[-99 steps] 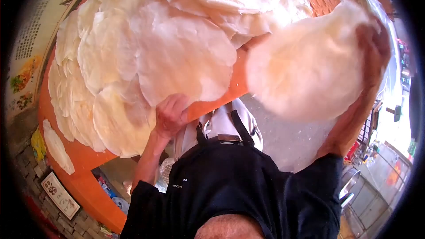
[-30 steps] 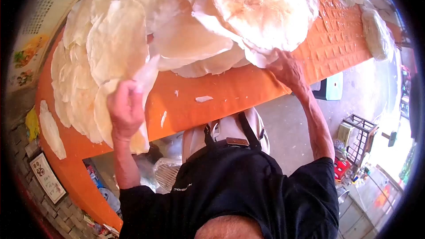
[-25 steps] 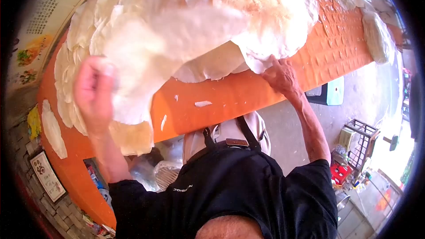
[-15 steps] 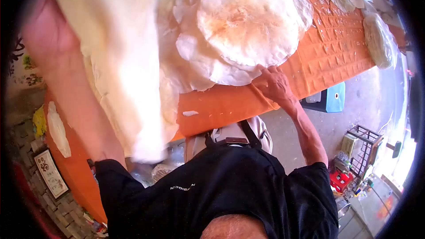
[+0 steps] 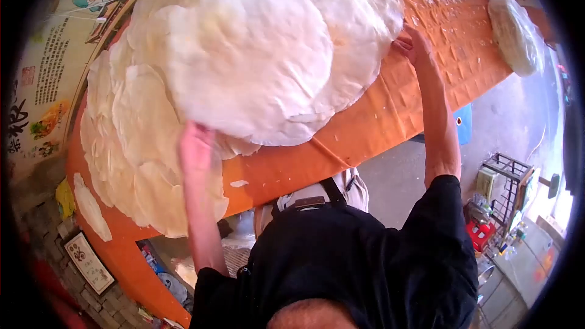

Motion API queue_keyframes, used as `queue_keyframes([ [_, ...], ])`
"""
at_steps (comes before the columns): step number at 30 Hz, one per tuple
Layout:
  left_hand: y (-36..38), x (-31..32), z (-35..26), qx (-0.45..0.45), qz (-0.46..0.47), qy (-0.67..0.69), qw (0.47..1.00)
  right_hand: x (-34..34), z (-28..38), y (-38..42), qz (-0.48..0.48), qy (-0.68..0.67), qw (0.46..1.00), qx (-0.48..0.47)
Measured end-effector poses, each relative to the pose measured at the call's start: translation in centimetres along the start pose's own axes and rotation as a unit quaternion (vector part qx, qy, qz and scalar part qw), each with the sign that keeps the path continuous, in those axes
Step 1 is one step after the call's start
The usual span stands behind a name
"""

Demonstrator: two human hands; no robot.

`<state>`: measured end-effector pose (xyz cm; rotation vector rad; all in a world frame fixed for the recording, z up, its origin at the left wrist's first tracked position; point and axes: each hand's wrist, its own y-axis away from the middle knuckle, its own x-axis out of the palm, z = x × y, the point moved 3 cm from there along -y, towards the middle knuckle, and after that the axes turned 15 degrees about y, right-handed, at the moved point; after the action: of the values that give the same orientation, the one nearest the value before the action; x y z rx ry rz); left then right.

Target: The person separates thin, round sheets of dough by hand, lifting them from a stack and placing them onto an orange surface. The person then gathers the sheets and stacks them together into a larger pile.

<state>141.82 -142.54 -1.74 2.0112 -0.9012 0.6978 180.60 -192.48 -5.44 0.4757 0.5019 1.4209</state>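
Note:
A large round, thin, pale flatbread sheet [image 5: 250,55] lies over a heap of similar sheets on the orange-covered table [image 5: 292,167]. My left hand [image 5: 198,146] is at its lower left edge, blurred, its fingers partly hidden against the sheet. At the right rim of the heap is my right hand [image 5: 415,47], fingertips at the edge of the sheets. More overlapping sheets [image 5: 137,128] spread over the table's left part.
A long pale scrap [image 5: 91,207] lies at the table's left end. Plastic-wrapped sheets [image 5: 515,30] sit at the right edge. Beyond the table are a printed poster [image 5: 58,55], a framed sign [image 5: 89,263], a blue box [image 5: 464,125] and a metal rack [image 5: 509,176].
The big sheet that was raised at the left now lies across the heap, covering the browned round one. My left hand has come down and right; my right hand has moved up and right.

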Motion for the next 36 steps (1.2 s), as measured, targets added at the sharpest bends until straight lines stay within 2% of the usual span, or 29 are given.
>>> queue_keyframes([
  [2,3.1,-0.1,4.5,-0.014,-0.2,-0.11,0.973,0.7,0.2,-1.9,-0.024,0.005,0.999,0.029],
  [4,4.9,-1.5,5.6,0.058,-0.2,-0.175,0.962,0.1,-1.0,-6.0,-0.044,-0.006,0.998,0.045],
  [6,6.2,-1.9,6.1,0.108,-0.184,-0.239,0.947,0.0,-0.9,-7.8,-0.015,0.089,0.995,0.045],
  [8,6.9,-1.1,6.1,0.142,-0.146,-0.303,0.931,0.9,0.9,-8.4,-0.055,0.217,0.974,-0.044],
  [9,7.5,-0.7,6.1,0.14,-0.158,-0.336,0.918,1.1,3.9,-6.5,-0.113,0.293,0.94,-0.13],
  [10,7.7,-1.5,5.8,0.178,-0.151,-0.426,0.874,1.8,5.9,-5.3,-0.166,0.364,0.89,-0.217],
  [11,8.1,-3.1,5.4,0.211,-0.147,-0.511,0.82,2.3,9.5,-3.3,-0.157,0.385,0.831,-0.37],
  [13,10.0,-3.9,4.8,0.263,-0.13,-0.663,0.689,3.0,16.0,1.5,-0.15,0.402,0.621,-0.656],
  [14,10.3,-3.3,4.2,0.284,-0.116,-0.728,0.614,4.1,19.0,4.7,-0.195,0.502,0.549,-0.639],
  [15,10.6,-3.0,3.8,0.296,-0.098,-0.787,0.533,6.0,20.8,8.2,-0.188,0.485,0.589,-0.618],
  [16,10.9,-3.4,3.7,0.286,-0.101,-0.792,0.531,8.3,21.5,11.8,-0.181,0.471,0.626,-0.594],
  [18,10.9,-4.1,3.7,0.272,-0.096,-0.797,0.53,12.8,20.1,18.1,-0.117,0.518,0.622,-0.576],
  [21,11.0,-4.6,3.5,0.27,-0.108,-0.772,0.565,16.0,14.0,19.9,-0.019,0.579,0.492,-0.65],
  [22,11.2,-4.4,3.4,0.271,-0.107,-0.776,0.56,17.0,11.0,18.5,0.015,0.598,0.411,-0.688],
  [23,11.5,-4.0,3.1,0.272,-0.109,-0.778,0.555,17.7,7.7,18.5,0.1,0.578,0.511,-0.629],
  [24,11.8,-3.9,3.1,0.272,-0.109,-0.781,0.551,18.5,3.8,17.2,0.095,0.68,0.404,-0.604],
  [25,12.0,-4.0,3.3,0.312,-0.1,-0.798,0.506,18.4,0.3,17.4,0.126,0.667,0.406,-0.612],
  [26,12.3,-4.0,3.4,0.322,-0.113,-0.781,0.523,18.1,-2.0,18.7,0.186,0.698,0.379,-0.578],
  [27,12.5,-4.1,3.2,0.334,-0.124,-0.764,0.538,19.2,-2.8,20.9,0.248,0.658,0.428,-0.568],
  [29,13.2,-3.3,1.9,0.384,-0.129,-0.727,0.554,22.7,-3.0,27.1,0.231,0.589,0.497,-0.594],
  [30,13.8,-3.0,1.2,0.374,-0.137,-0.71,0.581,24.2,-3.5,29.2,0.245,0.542,0.516,-0.617],
  [31,14.2,-2.8,0.3,0.368,-0.145,-0.692,0.604,25.6,-4.5,30.7,0.289,0.543,0.578,-0.536],
  [32,14.9,-3.0,-1.0,0.362,-0.154,-0.673,0.626,27.4,-6.6,31.9,0.397,0.495,0.687,-0.354],
  [33,15.5,-1.3,-1.5,0.429,-0.113,-0.662,0.604,29.0,-9.6,32.1,0.479,0.407,0.753,-0.194],
  [34,16.2,-0.5,-1.4,0.436,-0.085,-0.672,0.593,30.6,-11.6,32.4,0.547,0.374,0.746,-0.062],
  [35,16.8,-0.1,-0.6,0.423,-0.066,-0.666,0.61,31.7,-13.5,33.1,0.548,0.313,0.773,0.058],
  [36,17.2,0.2,0.1,0.412,-0.047,-0.66,0.627,32.9,-14.9,33.4,0.55,0.301,0.775,0.079],
])
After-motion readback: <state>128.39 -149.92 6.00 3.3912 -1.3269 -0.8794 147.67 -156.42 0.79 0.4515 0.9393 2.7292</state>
